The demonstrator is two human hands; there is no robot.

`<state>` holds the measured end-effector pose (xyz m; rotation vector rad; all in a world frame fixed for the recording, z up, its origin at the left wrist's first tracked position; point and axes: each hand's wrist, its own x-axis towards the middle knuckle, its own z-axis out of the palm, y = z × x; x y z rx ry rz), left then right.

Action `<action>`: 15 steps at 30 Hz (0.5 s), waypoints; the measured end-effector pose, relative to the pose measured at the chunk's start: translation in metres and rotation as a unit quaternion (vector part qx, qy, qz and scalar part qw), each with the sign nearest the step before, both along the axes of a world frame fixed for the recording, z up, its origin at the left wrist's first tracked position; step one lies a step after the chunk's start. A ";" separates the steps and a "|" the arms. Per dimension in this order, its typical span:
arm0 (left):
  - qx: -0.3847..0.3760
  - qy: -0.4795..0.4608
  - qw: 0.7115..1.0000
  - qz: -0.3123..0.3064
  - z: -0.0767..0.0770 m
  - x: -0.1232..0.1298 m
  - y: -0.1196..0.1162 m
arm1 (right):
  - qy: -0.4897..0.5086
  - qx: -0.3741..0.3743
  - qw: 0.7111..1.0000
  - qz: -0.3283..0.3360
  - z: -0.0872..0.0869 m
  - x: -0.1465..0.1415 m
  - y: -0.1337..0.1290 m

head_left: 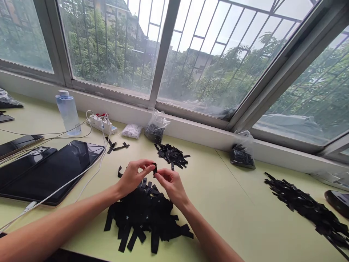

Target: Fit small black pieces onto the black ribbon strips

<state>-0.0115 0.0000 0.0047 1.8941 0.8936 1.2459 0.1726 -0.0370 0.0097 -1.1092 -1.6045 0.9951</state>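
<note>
Between my two hands a short black fabric strip (155,170) is held upright. My left hand (135,174) pinches its upper end between thumb and fingers. My right hand (171,183) pinches the lower end from the other side. Just below the hands lies a large pile of black fabric strips (144,214), some with small white marks. A smaller pile of black strips (173,154) sits beyond my hands. One loose curled black strip (119,171) rests left of my left hand.
A tablet (60,171) with a white cable lies at left, near a water bottle (68,112) and a power strip (102,123). Plastic bags of black pieces (155,131) stand along the window sill. Another long pile of black strips (308,211) lies at right.
</note>
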 end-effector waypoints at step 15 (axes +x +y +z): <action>-0.050 -0.059 0.996 -0.035 0.001 0.001 0.001 | -0.154 0.147 0.965 -0.152 -0.012 0.039 0.022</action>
